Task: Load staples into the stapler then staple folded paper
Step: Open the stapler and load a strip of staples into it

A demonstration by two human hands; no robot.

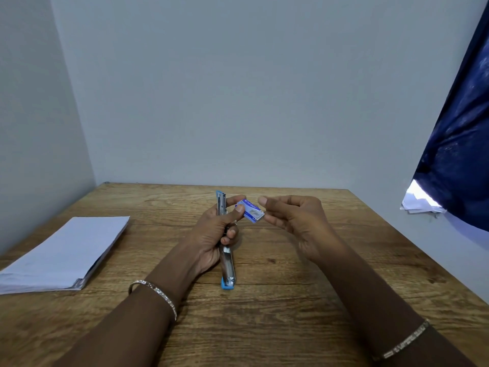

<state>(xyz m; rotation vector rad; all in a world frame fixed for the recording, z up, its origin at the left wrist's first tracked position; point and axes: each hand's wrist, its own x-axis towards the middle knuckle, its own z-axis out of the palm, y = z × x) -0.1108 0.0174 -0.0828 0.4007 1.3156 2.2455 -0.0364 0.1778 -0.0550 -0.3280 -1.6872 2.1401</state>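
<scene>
plain room corner | wooden desk [291,300] | paper stack [63,255] | dark curtain [460,144]

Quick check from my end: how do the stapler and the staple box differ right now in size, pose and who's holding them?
The stapler is long and swung open, metal rails showing; the staple box is short and blocky, and looks closed. The stapler points away along the table; the box is tilted. The left hand grips the stapler and pinches the box; the right hand touches only the box. Both are blue.
</scene>
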